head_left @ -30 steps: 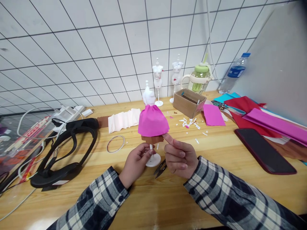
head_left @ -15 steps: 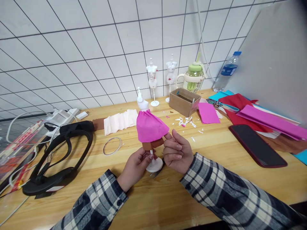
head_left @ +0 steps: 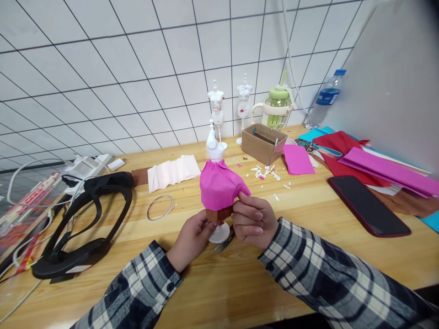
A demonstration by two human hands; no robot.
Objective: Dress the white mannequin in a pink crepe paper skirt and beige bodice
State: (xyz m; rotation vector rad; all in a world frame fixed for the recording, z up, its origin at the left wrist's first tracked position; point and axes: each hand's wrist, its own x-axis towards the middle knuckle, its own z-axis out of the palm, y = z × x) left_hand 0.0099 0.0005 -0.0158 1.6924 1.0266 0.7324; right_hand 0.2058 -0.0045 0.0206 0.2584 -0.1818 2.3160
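Observation:
A small white dress-form mannequin [head_left: 214, 145] stands on a round white base [head_left: 219, 233], wearing a gathered pink paper skirt [head_left: 219, 186] over a brown paper layer [head_left: 216, 214]. My left hand [head_left: 194, 234] is closed around the mannequin's stem just below the brown layer; its fingertips are partly hidden. With thumb and forefinger, my right hand [head_left: 255, 219] pinches the skirt's lower right corner and holds it out to the side. Scissors [head_left: 224, 244] lie partly hidden behind the base.
Two bare mannequins [head_left: 216, 107] stand by the tiled wall, beside a cardboard box [head_left: 263, 145] and a green-lidded cup [head_left: 278, 107]. White scraps [head_left: 266, 172] lie nearby. A phone [head_left: 368, 205] and coloured paper are at right; a black headset [head_left: 89, 228] and pale pleated paper [head_left: 174, 172] at left.
The mannequin has tilted more upright, its top shifting right. My right hand, loosely curled beside the hem before, now pinches the skirt's corner and spreads it outward.

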